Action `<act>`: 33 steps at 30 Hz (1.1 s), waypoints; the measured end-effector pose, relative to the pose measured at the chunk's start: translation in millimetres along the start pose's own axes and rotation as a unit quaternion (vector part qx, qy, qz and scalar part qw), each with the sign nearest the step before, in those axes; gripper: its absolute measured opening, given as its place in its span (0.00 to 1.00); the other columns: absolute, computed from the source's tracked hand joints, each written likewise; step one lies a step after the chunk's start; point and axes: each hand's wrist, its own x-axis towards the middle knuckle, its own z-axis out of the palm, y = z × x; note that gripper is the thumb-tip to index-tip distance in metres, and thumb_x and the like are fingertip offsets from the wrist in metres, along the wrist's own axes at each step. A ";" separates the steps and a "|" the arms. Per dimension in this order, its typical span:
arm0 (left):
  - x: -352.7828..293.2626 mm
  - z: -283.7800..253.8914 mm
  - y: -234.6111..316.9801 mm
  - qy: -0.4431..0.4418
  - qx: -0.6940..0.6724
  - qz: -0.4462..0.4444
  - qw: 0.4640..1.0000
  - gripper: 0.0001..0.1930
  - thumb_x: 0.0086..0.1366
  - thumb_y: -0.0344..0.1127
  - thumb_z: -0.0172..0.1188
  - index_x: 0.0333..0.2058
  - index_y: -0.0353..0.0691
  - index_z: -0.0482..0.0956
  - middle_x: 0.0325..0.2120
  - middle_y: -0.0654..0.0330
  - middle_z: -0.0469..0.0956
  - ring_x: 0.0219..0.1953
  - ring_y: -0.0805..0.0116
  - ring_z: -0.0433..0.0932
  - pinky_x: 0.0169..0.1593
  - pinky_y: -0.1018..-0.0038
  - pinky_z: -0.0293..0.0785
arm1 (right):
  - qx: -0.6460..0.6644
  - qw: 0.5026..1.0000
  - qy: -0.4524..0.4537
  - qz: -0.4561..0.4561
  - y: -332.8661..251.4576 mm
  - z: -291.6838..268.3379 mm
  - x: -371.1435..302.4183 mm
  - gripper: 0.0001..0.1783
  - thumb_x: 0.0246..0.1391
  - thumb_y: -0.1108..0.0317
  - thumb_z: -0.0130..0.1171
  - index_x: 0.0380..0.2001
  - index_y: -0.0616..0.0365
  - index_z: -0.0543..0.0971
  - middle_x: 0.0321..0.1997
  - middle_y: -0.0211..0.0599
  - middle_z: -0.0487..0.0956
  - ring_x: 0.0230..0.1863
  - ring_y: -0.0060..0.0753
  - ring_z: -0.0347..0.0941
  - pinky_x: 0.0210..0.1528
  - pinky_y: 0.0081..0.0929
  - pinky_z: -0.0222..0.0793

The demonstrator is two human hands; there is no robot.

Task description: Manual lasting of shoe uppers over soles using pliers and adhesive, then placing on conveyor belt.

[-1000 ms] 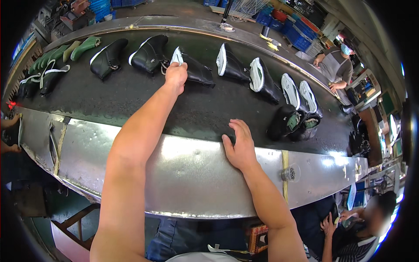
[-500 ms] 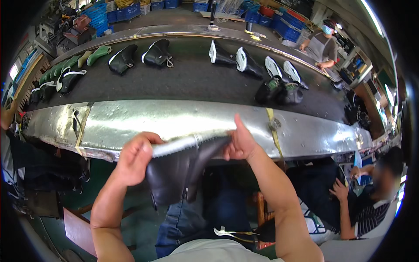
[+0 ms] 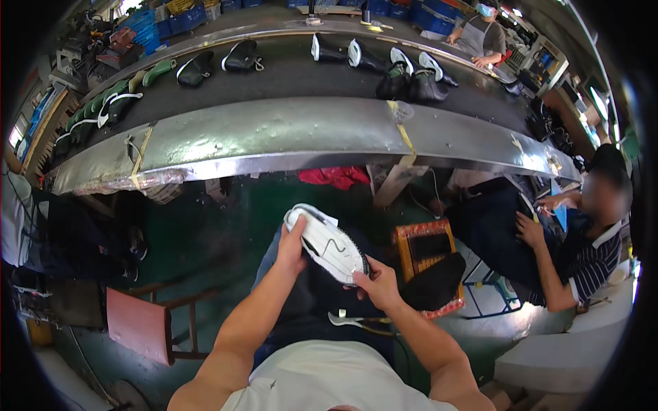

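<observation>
**Shoe held sole-up over the lap**

Near centre, a shoe (image 3: 327,244) turned sole-up, white sole with a thin dark line across it, tilted from upper left down to lower right. Left hand (image 3: 293,248) closed around the upper-left end, thumb and fingers wrapped on the edge of the sole. Right hand (image 3: 375,282) gripping the lower-right end, fingertips curled onto the rim. Both forearms rising from the lower edge, meeting at the shoe, held above dark trousers and well short of the conveyor.

Beyond, across the whole width, a curved metal rail (image 3: 288,137) fronting a dark belt (image 3: 288,72). On the belt, well apart from the hands: a black shoe (image 3: 195,68) and another (image 3: 242,56) at far left, green ones (image 3: 110,103) further left, a pair of dark boots (image 3: 410,83) right of centre, white-soled shoes (image 3: 361,55) beside them.

Just right of the right hand, an orange-framed stool (image 3: 426,253) with a dark bag (image 3: 433,282) against it. Near left, a red chair (image 3: 140,325) on the green floor. Red cloth (image 3: 337,177) under the rail. At right, a seated person (image 3: 582,253) in a striped shirt; another person (image 3: 483,34) at the far side of the belt.
</observation>
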 end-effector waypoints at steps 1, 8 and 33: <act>4.4 0.1 -8.8 -0.010 -0.004 0.002 1.000 0.19 0.75 0.44 0.55 0.56 0.40 0.69 0.46 0.52 0.81 0.50 0.54 0.82 0.57 0.55 0.79 | 0.003 1.000 0.003 0.005 8.4 -2.8 -11.9 0.30 0.60 0.69 0.67 0.63 0.66 0.71 0.45 0.39 0.85 0.35 0.28 0.82 0.26 0.21 0.74; -24.7 11.5 -9.4 -0.115 0.092 0.011 0.989 0.28 0.71 0.42 0.64 0.64 0.44 0.65 0.45 0.57 0.79 0.46 0.66 0.80 0.52 0.65 0.80 | -0.595 0.777 -0.114 -0.169 40.4 -62.5 -97.2 0.34 0.56 0.52 0.68 0.61 0.56 0.72 0.46 0.50 0.81 0.43 0.51 0.81 0.46 0.41 0.78; -57.7 -4.9 -7.7 -0.207 0.515 0.067 0.829 0.34 0.77 0.52 0.48 0.70 0.37 0.52 0.69 0.44 0.57 0.72 0.52 0.57 0.72 0.68 0.53 | -0.186 0.952 -0.180 0.162 -9.0 -28.9 -24.2 0.15 0.67 0.67 0.56 0.53 0.63 0.77 0.43 0.37 0.83 0.42 0.22 0.76 0.47 0.26 0.74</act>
